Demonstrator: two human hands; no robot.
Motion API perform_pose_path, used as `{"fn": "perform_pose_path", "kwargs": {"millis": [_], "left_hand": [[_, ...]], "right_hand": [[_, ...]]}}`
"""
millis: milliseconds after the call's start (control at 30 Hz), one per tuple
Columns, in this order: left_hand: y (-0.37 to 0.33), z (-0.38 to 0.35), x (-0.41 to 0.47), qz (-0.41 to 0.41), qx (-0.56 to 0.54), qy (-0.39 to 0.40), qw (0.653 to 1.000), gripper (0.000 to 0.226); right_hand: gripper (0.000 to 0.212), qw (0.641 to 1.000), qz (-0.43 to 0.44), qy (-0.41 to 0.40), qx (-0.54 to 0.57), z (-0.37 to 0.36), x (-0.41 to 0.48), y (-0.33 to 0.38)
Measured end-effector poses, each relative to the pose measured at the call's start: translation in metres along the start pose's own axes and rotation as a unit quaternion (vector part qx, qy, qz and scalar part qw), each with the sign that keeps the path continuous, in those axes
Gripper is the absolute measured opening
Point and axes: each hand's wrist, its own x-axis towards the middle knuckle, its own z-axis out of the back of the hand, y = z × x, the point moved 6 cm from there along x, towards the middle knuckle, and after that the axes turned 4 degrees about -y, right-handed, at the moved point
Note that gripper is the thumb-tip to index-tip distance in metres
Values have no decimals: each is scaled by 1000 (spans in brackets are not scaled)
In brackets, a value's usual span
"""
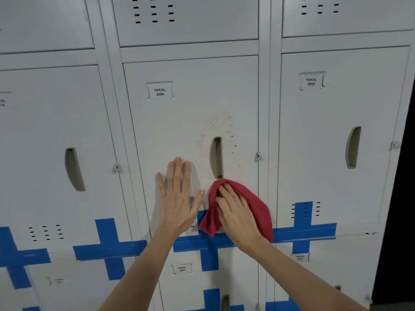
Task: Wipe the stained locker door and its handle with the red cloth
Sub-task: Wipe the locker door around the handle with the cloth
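Observation:
The stained locker door (179, 122), pale grey and labelled YAKAL 0006, fills the middle of the head view. Brown specks spread above and around its recessed handle (216, 157). My left hand (179, 198) lies flat on the door, fingers spread, left of the handle. My right hand (238, 212) presses the red cloth (253, 203) against the door just below the handle's lower end. The cloth's top edge touches the handle's bottom, and a loose corner hangs down to the left.
Neighbouring locker doors (332, 135) with the same handles stand left and right, more above and below. Blue tape crosses (107, 245) mark the lower row. A hasp (258, 156) sits on the door's right edge. A dark gap lies at the far right.

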Motion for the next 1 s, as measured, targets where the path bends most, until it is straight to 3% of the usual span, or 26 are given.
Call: {"fn": "perform_pose_path", "kwargs": {"millis": [100,400,633,800,933,1000], "left_hand": [[-9,-4,6,4,-14,3,1000,74],[-8,-6,7,15,-29,1,999,75],[-8,-8,7,23,-25,3,999,75],[-9,-8,7,23,-46,-10,999,74],[-10,-8,8,27,-54,-15,998,74],[-11,-8,8,30,-58,-15,998,74]], "right_hand": [[47,999,-5,51,-1,-1,-4,-10],[38,998,-61,-14,12,30,11,-44],[57,993,-90,-61,48,54,39,-53],[51,981,-157,-84,78,56,41,-48],[39,994,-95,-60,12,43,28,-35],[50,992,-119,-34,-10,33,20,-32]]}}
